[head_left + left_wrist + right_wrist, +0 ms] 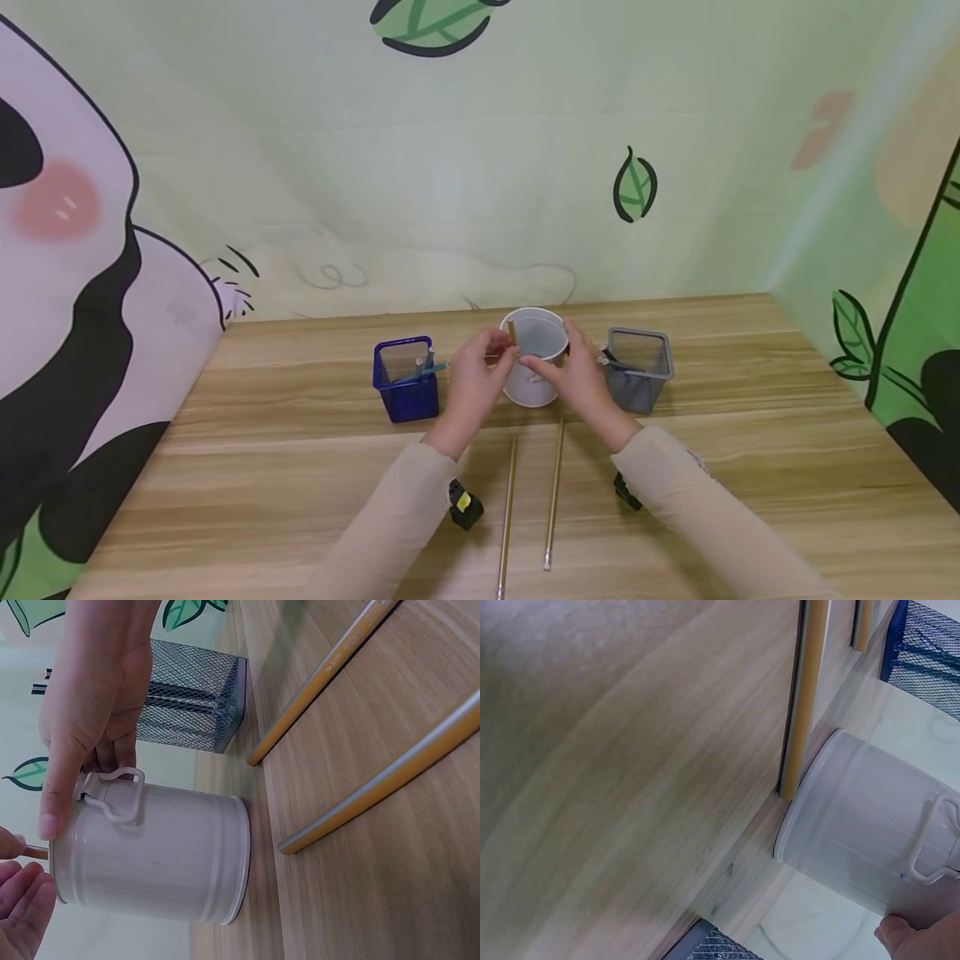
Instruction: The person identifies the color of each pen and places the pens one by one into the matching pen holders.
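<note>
A white metal bucket (530, 387) with a wire handle stands upright near the back of the table. At its left rim, my left hand (478, 367) pinches a yellow pencil (512, 332); the pencil meets the bucket's mouth in the left wrist view, and how far it reaches inside is hidden. My right hand (583, 379) grips the bucket's right side, its thumb (58, 791) at the rim beside the handle mount. In front of the bucket, a left gold-yellow pencil (507, 508) and a right gold-yellow pencil (555, 500) lie on the wood.
Left of the bucket is a blue mesh basket (408, 404) with several blue-green pencils leaning in it. To the right, close to my right hand, a grey mesh basket (637, 392) holds dark pencils. A leaf-patterned wall (480, 183) rises behind the table (300, 467).
</note>
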The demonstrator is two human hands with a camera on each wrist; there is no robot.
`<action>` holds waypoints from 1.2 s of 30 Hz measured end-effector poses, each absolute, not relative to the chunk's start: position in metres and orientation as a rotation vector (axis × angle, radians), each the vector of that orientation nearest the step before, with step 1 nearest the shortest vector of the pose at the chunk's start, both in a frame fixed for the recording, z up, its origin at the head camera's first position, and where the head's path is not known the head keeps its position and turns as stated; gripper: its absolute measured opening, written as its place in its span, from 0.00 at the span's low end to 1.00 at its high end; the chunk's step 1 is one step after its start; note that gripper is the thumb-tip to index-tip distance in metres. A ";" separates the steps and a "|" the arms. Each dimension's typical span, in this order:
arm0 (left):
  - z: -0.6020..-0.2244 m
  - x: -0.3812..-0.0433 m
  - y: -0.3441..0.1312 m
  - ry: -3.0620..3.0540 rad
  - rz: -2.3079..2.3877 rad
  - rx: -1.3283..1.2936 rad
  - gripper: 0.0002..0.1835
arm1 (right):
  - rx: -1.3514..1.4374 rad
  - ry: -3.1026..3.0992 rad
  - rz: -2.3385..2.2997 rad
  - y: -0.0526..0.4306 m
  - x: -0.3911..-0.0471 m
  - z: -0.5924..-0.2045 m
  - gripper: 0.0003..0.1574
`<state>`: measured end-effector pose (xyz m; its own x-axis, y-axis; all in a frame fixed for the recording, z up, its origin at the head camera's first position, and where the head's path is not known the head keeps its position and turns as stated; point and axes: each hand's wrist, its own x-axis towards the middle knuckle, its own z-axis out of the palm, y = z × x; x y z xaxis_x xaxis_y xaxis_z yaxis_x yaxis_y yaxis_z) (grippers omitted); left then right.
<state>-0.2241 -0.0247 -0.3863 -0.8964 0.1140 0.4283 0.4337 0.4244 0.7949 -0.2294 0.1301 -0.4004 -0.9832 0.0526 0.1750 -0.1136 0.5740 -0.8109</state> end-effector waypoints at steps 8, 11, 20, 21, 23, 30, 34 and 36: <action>-0.388 -0.219 -0.026 -2.363 -1.475 -0.488 0.09 | 0.047 -2.627 1.367 0.130 -0.229 -0.400 0.56; -0.389 -0.217 -0.027 -2.374 -1.459 -0.509 0.10 | 0.048 -2.618 1.380 0.130 -0.229 -0.399 0.53; -0.388 -0.209 -0.028 -2.413 -1.398 -0.531 0.10 | 0.026 -2.645 1.354 0.129 -0.230 -0.400 0.56; -0.388 -0.207 -0.028 -2.421 -1.397 -0.526 0.10 | 0.022 -2.647 1.358 0.129 -0.230 -0.400 0.56; -0.388 -0.205 -0.028 -2.440 -1.387 -0.525 0.10 | 0.019 -2.650 1.367 0.129 -0.230 -0.400 0.57; -0.387 -0.195 -0.032 -2.490 -1.374 -0.511 0.12 | 0.014 -2.654 1.371 0.129 -0.229 -0.400 0.58; -0.386 -0.189 -0.035 -2.554 -1.360 -0.467 0.14 | 0.031 -2.632 1.382 0.129 -0.230 -0.401 0.54; -0.385 -0.186 -0.037 -2.592 -1.351 -0.441 0.15 | 0.041 -2.615 1.395 0.129 -0.230 -0.401 0.51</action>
<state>-0.1856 -0.0375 -0.3854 -0.9387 0.1751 0.2970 0.3438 0.5416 0.7672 -0.2299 0.1289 -0.4011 -0.9839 0.0590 0.1687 -0.1072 0.5601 -0.8214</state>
